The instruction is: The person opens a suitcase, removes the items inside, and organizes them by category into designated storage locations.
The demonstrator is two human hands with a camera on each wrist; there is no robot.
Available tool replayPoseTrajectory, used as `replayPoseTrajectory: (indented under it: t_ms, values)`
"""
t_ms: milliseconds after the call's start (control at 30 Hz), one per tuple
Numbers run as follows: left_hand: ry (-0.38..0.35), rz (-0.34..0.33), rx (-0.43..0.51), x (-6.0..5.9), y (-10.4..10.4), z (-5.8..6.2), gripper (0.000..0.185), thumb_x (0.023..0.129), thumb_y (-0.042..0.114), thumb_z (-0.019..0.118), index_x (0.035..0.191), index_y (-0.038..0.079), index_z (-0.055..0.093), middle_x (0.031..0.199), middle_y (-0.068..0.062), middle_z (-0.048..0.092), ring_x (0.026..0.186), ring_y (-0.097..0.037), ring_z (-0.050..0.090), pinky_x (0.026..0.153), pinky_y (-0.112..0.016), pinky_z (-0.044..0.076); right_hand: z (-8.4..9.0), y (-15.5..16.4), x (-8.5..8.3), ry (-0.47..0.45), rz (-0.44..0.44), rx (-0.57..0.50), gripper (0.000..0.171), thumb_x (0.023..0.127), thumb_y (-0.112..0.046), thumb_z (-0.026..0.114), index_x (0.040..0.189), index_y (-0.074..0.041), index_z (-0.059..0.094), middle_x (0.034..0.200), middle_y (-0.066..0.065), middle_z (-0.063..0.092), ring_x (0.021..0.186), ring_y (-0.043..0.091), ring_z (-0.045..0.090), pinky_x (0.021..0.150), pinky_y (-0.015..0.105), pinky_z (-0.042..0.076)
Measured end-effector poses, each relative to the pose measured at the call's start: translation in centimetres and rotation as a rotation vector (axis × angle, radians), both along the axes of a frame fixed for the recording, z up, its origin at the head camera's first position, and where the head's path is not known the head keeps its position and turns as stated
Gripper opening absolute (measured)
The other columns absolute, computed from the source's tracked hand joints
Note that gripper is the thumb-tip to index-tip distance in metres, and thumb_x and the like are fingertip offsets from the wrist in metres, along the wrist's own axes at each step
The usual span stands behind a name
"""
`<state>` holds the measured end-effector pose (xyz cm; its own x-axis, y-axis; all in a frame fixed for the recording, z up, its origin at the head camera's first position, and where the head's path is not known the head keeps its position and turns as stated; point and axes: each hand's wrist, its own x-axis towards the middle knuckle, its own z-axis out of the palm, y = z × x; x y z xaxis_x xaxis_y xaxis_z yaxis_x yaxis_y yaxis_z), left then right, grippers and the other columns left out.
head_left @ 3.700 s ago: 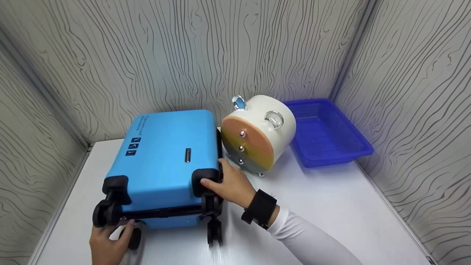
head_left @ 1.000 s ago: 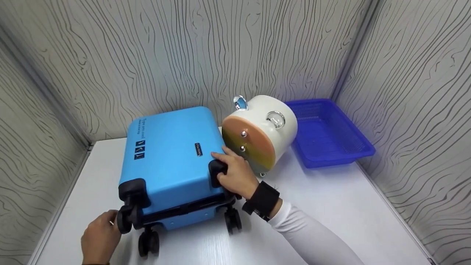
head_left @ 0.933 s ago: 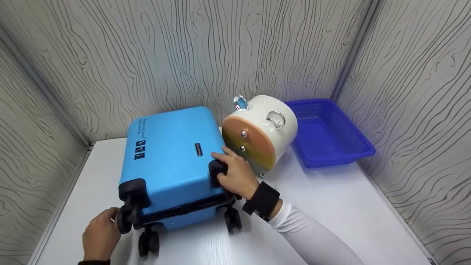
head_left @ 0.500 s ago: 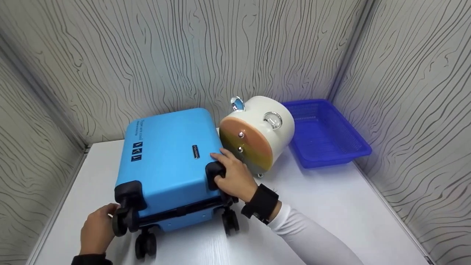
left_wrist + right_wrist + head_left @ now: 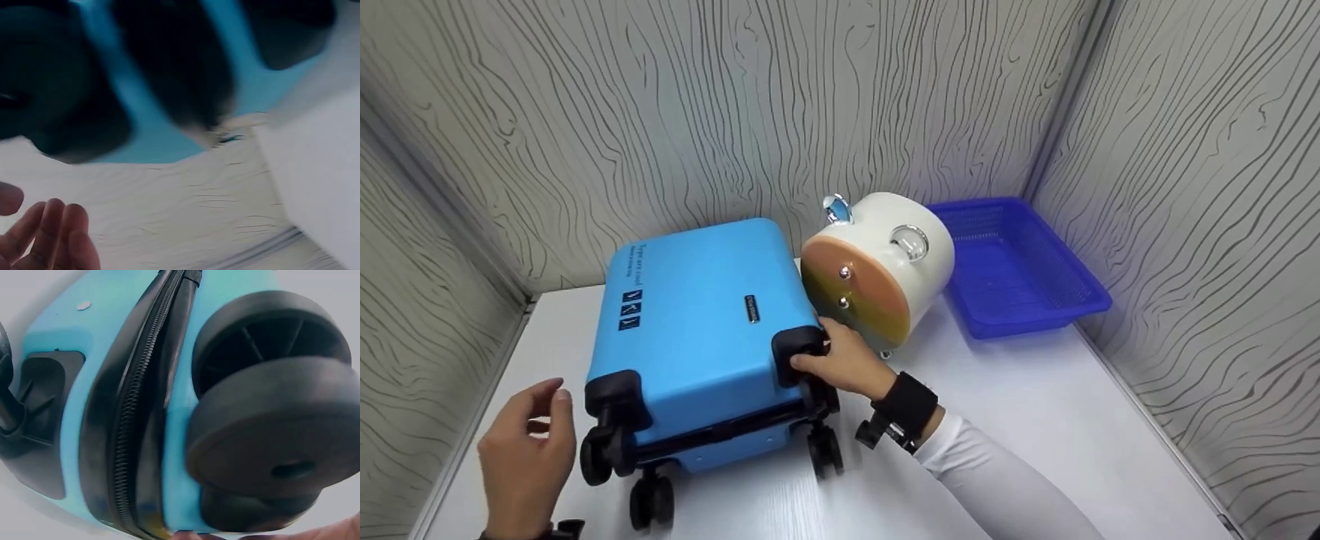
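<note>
A small blue suitcase (image 5: 697,315) lies flat on the white table (image 5: 1020,420), its black wheels toward me. My right hand (image 5: 840,364) grips the black corner guard (image 5: 797,346) at the suitcase's near right corner. My left hand (image 5: 529,442) hovers open just left of the near left wheel (image 5: 596,454), touching nothing. The right wrist view shows a black wheel (image 5: 275,422) and the suitcase's zip (image 5: 140,399) very close. In the blurred left wrist view, my left hand's fingertips (image 5: 50,236) hang over the table below the suitcase (image 5: 163,135).
A round cream and orange case (image 5: 877,274) with metal studs stands right behind the suitcase's right side. A blue plastic basket (image 5: 1012,270) sits in the back right corner. Wood-grain walls (image 5: 735,112) close in the table on three sides.
My left hand let go of the near left wheel and drew back to the left, fingers spread. The suitcase shifted slightly. My right hand kept its hold on the corner.
</note>
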<state>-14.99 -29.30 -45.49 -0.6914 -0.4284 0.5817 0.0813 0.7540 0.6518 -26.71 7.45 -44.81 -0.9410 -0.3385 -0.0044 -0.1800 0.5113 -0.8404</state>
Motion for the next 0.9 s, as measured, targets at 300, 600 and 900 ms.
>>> replayPoseTrajectory:
  t_ms: [300, 600, 900]
  values:
    - [-0.125, -0.167, -0.452, 1.7, 7.4, 1.8, 0.042, 0.090, 0.014, 0.086, 0.125, -0.006, 0.074, 0.123, -0.026, 0.074, 0.117, -0.048, 0.070, 0.098, -0.065, 0.056, -0.5, 0.1, -0.6, -0.024, 0.017, -0.017, 0.078, 0.087, -0.041, 0.082, 0.140, 0.011, 0.061, 0.125, 0.020, 0.074, 0.111, 0.026, 0.069, 0.102, 0.045, 0.057]
    - [-0.206, -0.238, -0.706, 1.0, 9.6, -0.5, 0.090, 0.078, 0.041, 0.097, 0.142, -0.012, 0.062, 0.143, -0.032, 0.066, 0.135, -0.056, 0.059, 0.110, -0.066, 0.052, -0.4, -0.3, -0.3, -0.007, -0.052, -0.066, 0.053, 0.079, -0.029, 0.080, 0.119, 0.004, 0.070, 0.103, 0.010, 0.072, 0.090, 0.019, 0.064, 0.083, 0.033, 0.056]
    - [-0.130, -0.235, -0.683, 1.2, 10.0, -2.2, 0.102, 0.070, 0.033, 0.102, 0.146, -0.017, 0.055, 0.149, -0.038, 0.058, 0.141, -0.066, 0.049, 0.109, -0.069, 0.050, -0.4, -0.8, -0.1, 0.001, -0.120, -0.141, 0.070, 0.075, -0.026, 0.082, 0.133, 0.012, 0.068, 0.112, 0.016, 0.075, 0.097, 0.022, 0.067, 0.090, 0.036, 0.058]
